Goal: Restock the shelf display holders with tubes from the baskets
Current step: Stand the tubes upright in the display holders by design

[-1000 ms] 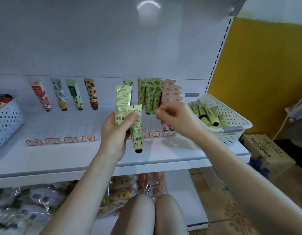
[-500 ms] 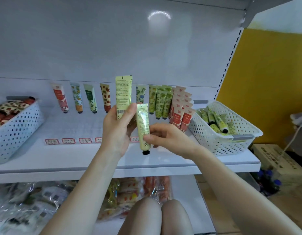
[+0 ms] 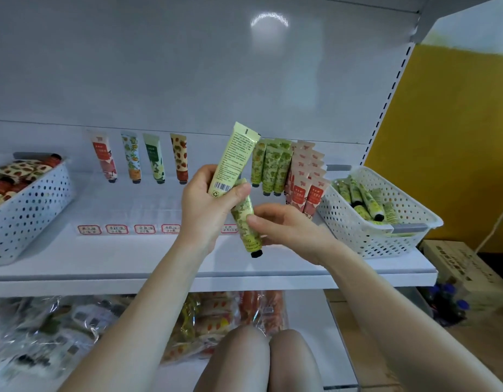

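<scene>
My left hand point(image 3: 206, 205) grips two pale green tubes in front of the shelf. One green tube point(image 3: 235, 157) stands tilted up with its back label toward me. The second green tube point(image 3: 246, 222) hangs cap down, and my right hand point(image 3: 284, 227) pinches its lower part. Behind them the display holders point(image 3: 275, 168) carry rows of green leaf-print tubes and pink tubes point(image 3: 304, 182). Single tubes point(image 3: 131, 157) stand in the slots farther left.
A white basket point(image 3: 386, 230) with green tubes sits on the shelf at the right. Another white basket point(image 3: 27, 210) with strawberry-print tubes is at the left. Price labels point(image 3: 128, 229) line the shelf point(image 3: 103, 261). Wrapped packets point(image 3: 46, 329) fill the lower shelf. My knees point(image 3: 261, 360) are below.
The upper tube has tilted to the right in my left hand. The lower tube has turned its leaf print toward me, with my right hand still holding it.
</scene>
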The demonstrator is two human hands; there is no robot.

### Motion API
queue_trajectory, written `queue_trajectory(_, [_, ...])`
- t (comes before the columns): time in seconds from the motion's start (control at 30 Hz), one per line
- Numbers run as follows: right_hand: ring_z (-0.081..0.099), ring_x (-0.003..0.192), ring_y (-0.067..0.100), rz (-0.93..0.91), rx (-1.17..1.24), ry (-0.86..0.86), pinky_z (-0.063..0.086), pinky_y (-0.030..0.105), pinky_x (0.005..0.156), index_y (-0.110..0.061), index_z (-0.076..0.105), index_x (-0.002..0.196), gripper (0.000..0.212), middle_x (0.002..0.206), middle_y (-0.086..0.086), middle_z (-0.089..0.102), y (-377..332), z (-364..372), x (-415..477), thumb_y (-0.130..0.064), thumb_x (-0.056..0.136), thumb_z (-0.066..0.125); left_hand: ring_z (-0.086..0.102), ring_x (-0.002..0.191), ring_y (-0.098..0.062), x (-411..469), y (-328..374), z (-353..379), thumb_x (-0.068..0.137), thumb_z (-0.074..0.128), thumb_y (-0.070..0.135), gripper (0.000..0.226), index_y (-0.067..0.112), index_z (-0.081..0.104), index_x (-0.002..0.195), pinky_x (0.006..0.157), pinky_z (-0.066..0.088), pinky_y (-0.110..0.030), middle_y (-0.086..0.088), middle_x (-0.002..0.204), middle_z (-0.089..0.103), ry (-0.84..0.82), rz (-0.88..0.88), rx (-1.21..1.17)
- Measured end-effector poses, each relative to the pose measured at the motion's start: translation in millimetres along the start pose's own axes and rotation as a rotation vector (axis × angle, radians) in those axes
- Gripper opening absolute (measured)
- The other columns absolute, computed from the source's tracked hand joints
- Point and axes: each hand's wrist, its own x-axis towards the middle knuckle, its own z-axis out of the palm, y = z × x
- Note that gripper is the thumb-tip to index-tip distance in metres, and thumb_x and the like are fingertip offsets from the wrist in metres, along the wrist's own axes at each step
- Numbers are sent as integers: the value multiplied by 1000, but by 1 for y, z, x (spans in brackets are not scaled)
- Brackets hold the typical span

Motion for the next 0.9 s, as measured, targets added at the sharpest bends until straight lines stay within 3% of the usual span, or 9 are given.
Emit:
queue_trajectory(0.07, [61, 71, 4, -47, -89, 81, 53, 25, 74, -16, 62, 87, 3, 79, -1, 64, 0, 3, 2, -18, 88, 61, 60, 65, 6, -1, -5, 1, 77, 72, 5, 28, 25, 53, 83, 58, 50, -14, 6, 80, 61, -13, -20, 6])
queue_trajectory(0.13, [59, 65, 3, -87, -148, 136, 53, 24, 68, -22, 59, 85, 9, 75, 1, 62, 1, 5, 5, -14, 86, 64, 60, 67, 3, -1, -12, 1, 79, 71, 6, 26, 25, 54, 85, 63, 53, -18, 4, 81, 61, -16, -53, 10])
queue_trajectory(0.23, [60, 68, 17, -56, -245, 203, 54, 40, 71, -22, 55, 88, 15, 73, 7, 61, 5, 1, 10, -13, 84, 67, 62, 73, -8, -2, -27, -5, 82, 68, 11, 17, 21, 56, 88, 68, 55, -24, 1, 81, 62, 31, -169, -59])
queue_trajectory(0.37, [67, 84, 30, -11, -287, 328, 54, 51, 79, -9, 54, 98, 20, 86, 10, 67, -2, -16, 19, -12, 83, 66, 48, 52, -10, -8, -49, -21, 87, 61, 26, 14, 14, 56, 87, 49, 45, -21, -1, 63, 50, 73, -282, -23])
queue_trajectory(0.47, [63, 75, 22, -11, -358, 392, 55, 46, 77, -1, 56, 97, 24, 82, 8, 66, -16, -29, 34, -23, 89, 61, 43, 53, -10, -13, -59, -25, 96, 43, 39, 28, 16, 55, 85, 49, 39, -22, -2, 63, 48, 108, -370, -66])
queue_trajectory(0.6, [53, 62, 16, 21, -413, 408, 46, 25, 57, -14, 49, 74, 23, 70, 2, 57, -28, -40, 54, -27, 91, 58, 54, 68, -12, -11, -64, -27, 101, 33, 30, 25, 20, 54, 93, 63, 48, -24, -4, 78, 57, 166, -495, -179])
queue_trajectory(0.73, [58, 68, 19, 27, -403, 412, 55, 32, 67, -8, 56, 92, 15, 74, 8, 61, -30, -52, 66, -23, 90, 60, 60, 80, -13, -9, -76, -33, 95, 49, 26, 12, 22, 54, 106, 64, 52, -17, 2, 93, 59, 115, -390, -48])
queue_trajectory(0.83, [62, 72, 21, 33, -395, 427, 56, 38, 75, -7, 55, 118, 33, 86, 14, 68, -29, -57, 70, -21, 89, 62, 60, 85, -13, -9, -84, -36, 91, 57, 23, 18, 19, 57, 108, 62, 52, -14, 6, 95, 60, 95, -342, 10])
queue_trajectory(0.9, [64, 73, 22, 35, -386, 437, 57, 38, 77, -6, 54, 121, 37, 89, 16, 68, -29, -59, 71, -18, 87, 64, 59, 84, -11, -9, -88, -36, 89, 60, 21, 18, 17, 58, 107, 63, 51, -15, 8, 94, 61, 91, -322, 41])
